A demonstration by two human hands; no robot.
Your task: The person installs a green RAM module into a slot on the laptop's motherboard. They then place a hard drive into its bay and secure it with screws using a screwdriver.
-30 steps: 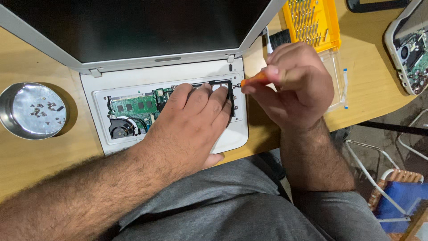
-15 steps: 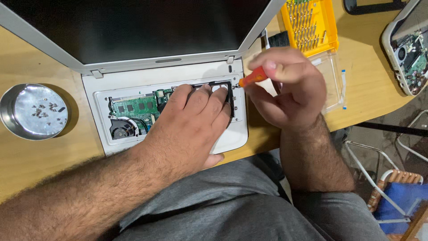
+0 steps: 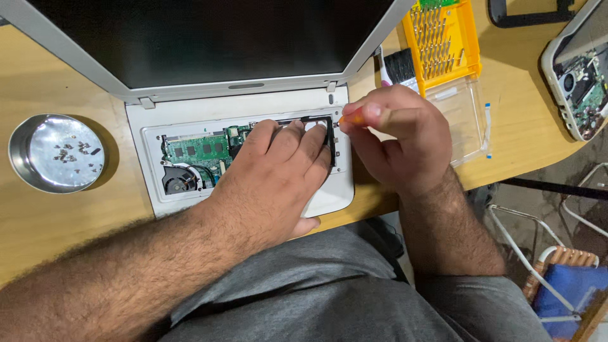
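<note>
A white laptop (image 3: 253,107) lies open near the table's front edge, keyboard cover off, baring a green circuit board (image 3: 196,151), a fan (image 3: 177,180) and a black frame (image 3: 326,136), beside an orange-handled screwdriver (image 3: 352,118).

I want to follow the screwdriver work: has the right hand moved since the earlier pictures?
Yes, slightly. The right hand with its orange-handled screwdriver has shifted up, toward the laptop's hinge. The left hand stays put.

Wooden table (image 3: 57,240): opened-up laptop (image 3: 240,114), metal bowl (image 3: 56,153) of screws at left, yellow bit case (image 3: 443,41), second device (image 3: 579,69) at right.
</note>
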